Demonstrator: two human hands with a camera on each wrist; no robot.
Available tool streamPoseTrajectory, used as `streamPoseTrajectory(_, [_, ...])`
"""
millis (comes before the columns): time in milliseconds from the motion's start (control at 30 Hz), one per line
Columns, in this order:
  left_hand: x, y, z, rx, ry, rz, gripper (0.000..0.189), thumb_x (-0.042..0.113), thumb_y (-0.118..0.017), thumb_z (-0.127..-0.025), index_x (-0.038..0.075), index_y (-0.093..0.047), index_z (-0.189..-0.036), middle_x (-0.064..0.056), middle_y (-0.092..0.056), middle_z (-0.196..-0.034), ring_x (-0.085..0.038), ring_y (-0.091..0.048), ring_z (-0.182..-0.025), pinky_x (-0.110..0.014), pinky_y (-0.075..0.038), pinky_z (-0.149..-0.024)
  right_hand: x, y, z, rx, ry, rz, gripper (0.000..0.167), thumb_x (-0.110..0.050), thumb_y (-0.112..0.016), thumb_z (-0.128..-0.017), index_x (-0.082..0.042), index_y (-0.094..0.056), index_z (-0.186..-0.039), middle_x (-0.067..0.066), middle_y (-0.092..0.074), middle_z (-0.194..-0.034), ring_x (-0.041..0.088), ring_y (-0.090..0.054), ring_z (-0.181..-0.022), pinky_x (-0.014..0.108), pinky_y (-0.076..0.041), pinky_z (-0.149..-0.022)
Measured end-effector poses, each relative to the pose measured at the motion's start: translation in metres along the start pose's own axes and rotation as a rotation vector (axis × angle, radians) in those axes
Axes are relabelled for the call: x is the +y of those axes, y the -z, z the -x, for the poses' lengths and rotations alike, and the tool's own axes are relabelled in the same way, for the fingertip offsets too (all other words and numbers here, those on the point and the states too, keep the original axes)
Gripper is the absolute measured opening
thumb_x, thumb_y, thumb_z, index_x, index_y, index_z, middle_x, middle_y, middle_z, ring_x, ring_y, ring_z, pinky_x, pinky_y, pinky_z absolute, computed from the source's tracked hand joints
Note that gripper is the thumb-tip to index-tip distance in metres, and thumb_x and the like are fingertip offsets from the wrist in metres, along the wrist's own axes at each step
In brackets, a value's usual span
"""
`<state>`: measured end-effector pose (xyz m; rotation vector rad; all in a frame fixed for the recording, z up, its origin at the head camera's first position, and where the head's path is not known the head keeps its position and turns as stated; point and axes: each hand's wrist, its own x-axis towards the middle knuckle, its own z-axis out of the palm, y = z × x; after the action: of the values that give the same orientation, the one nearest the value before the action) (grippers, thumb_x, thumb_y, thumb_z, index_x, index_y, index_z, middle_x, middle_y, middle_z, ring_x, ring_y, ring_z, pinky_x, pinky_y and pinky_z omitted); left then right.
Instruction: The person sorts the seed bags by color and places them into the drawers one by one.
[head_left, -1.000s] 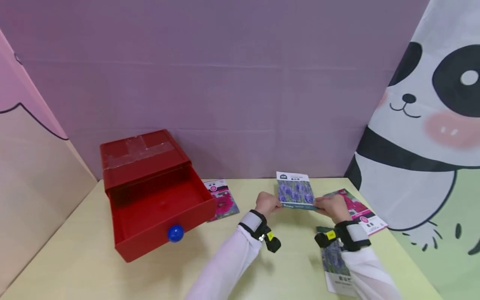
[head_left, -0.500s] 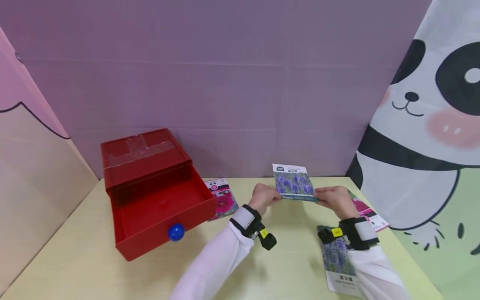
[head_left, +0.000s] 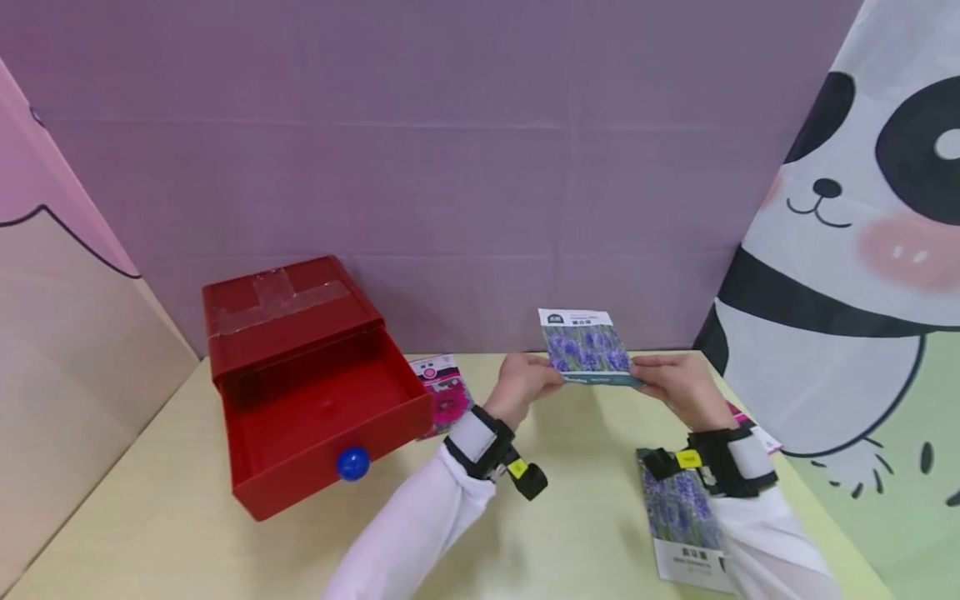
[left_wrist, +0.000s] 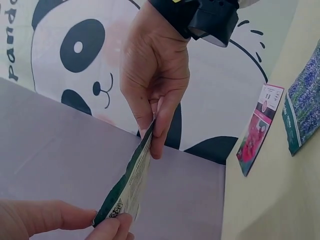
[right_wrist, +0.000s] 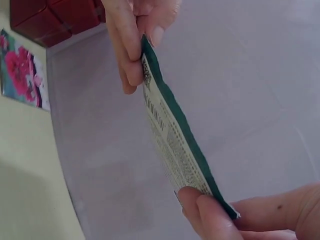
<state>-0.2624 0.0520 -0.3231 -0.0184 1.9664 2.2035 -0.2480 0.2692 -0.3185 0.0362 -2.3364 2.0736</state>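
Between my two hands, a seed packet with purple flowers on its front is held up over the back of the table. My left hand pinches its lower left corner between thumb and fingers. At the lower right corner my right hand pinches it the same way. The packet leans back, white top edge away from me and green edge toward me. Printed text and a barcode show on the back of the packet in the right wrist view.
At left stands a red box with its drawer pulled out, a blue knob on the front. A pink-flower packet lies beside it. Another purple-flower packet and a pink one lie at right, partly behind my right arm.
Both hands have lifted the purple-flower seed packet higher, slightly to the left. More of the packet on the table below my right wrist now shows; the pink one at right is more covered.
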Motion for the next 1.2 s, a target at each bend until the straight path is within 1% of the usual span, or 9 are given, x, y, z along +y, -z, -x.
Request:
streamPoseTrajectory(33, [0.003,0.001,0.002,-0.006,0.002,0.003,0.026,-0.013,-0.06,-0.072,-0.016,-0.062,-0.097,-0.022,-0.066,-0.092,-0.024,-0.065,-0.082,-0.028,-0.054,-0.074,-0.002,0.0,0.0,-0.002,0.005,-0.007,0.044,0.004,-0.059,-0.084,0.026,-0.041,-0.117,-0.006,-0.065,-0.08,0.005,-0.062,-0.071,0.02,-0.053,-0.066])
streamPoseTrajectory(100, [0.007,0.002,0.005,-0.019,-0.001,0.008,0.026,-0.013,-0.06,-0.073,-0.016,-0.061,-0.099,-0.022,-0.065,-0.094,-0.025,-0.065,-0.084,-0.028,-0.053,-0.075,-0.006,0.0,0.002,-0.008,0.006,-0.013,0.042,0.003,-0.06,-0.084,0.024,-0.044,-0.117,-0.007,-0.066,-0.082,0.005,-0.063,-0.072,0.02,-0.054,-0.066])
streamPoseTrajectory(267, [0.018,0.009,0.016,-0.054,-0.01,0.011,0.027,-0.009,-0.061,-0.077,-0.014,-0.06,-0.104,-0.021,-0.064,-0.098,-0.026,-0.064,-0.089,-0.026,-0.052,-0.079,-0.017,-0.002,0.007,-0.032,-0.01,-0.047,0.047,0.002,-0.059,-0.085,0.022,-0.038,-0.122,-0.009,-0.066,-0.085,0.004,-0.063,-0.077,0.02,-0.053,-0.07])
streamPoseTrajectory(400, [0.026,0.014,0.025,-0.064,-0.042,0.001,0.026,-0.006,-0.062,-0.079,-0.013,-0.061,-0.104,-0.02,-0.064,-0.098,-0.024,-0.063,-0.089,-0.027,-0.051,-0.081,-0.026,-0.005,0.01,-0.041,-0.005,-0.058,0.049,0.001,-0.057,-0.086,0.022,-0.035,-0.124,-0.01,-0.066,-0.086,0.004,-0.063,-0.079,0.02,-0.053,-0.072])
streamPoseTrajectory(533, [0.034,0.019,0.033,-0.07,-0.08,-0.025,0.027,-0.003,-0.062,-0.081,-0.012,-0.061,-0.106,-0.02,-0.064,-0.1,-0.023,-0.062,-0.09,-0.029,-0.05,-0.084,-0.034,-0.009,0.011,-0.047,-0.006,-0.058,0.046,-0.001,-0.057,-0.087,0.019,-0.039,-0.124,-0.01,-0.066,-0.087,0.004,-0.063,-0.081,0.021,-0.052,-0.075])
streamPoseTrajectory(700, [0.04,0.024,0.041,-0.078,-0.104,-0.06,0.034,0.0,-0.062,-0.082,-0.012,-0.057,-0.113,-0.02,-0.062,-0.106,-0.024,-0.061,-0.095,-0.031,-0.05,-0.085,-0.042,-0.012,0.013,-0.065,-0.017,-0.018,0.05,-0.004,-0.057,-0.088,0.017,-0.035,-0.127,-0.012,-0.064,-0.089,0.002,-0.062,-0.084,0.02,-0.051,-0.077])
streamPoseTrajectory(967, [0.048,0.034,0.054,-0.082,-0.134,-0.119,0.033,0.006,-0.064,-0.082,-0.007,-0.06,-0.113,-0.015,-0.063,-0.107,-0.021,-0.06,-0.093,-0.034,-0.048,-0.088,-0.058,-0.02,0.018,-0.075,-0.002,0.067,0.047,-0.007,-0.055,-0.09,0.015,-0.039,-0.128,-0.016,-0.062,-0.091,-0.001,-0.061,-0.086,0.02,-0.05,-0.079])
streamPoseTrajectory(1067, [0.051,0.038,0.058,-0.095,-0.147,-0.112,0.03,0.007,-0.064,-0.083,-0.006,-0.063,-0.11,-0.013,-0.065,-0.104,-0.019,-0.059,-0.091,-0.034,-0.048,-0.088,-0.063,-0.023,0.019,-0.073,-0.004,0.085,0.047,-0.008,-0.055,-0.09,0.014,-0.04,-0.129,-0.016,-0.061,-0.09,-0.002,-0.061,-0.086,0.02,-0.05,-0.079])
streamPoseTrajectory(1200, [0.054,0.044,0.066,-0.125,-0.162,-0.049,0.027,0.006,-0.061,-0.085,-0.005,-0.063,-0.109,-0.014,-0.066,-0.104,-0.02,-0.06,-0.096,-0.031,-0.048,-0.089,-0.068,-0.028,0.022,-0.081,-0.003,0.116,0.046,-0.01,-0.055,-0.091,0.012,-0.042,-0.128,-0.014,-0.06,-0.095,-0.002,-0.061,-0.087,0.02,-0.049,-0.081])
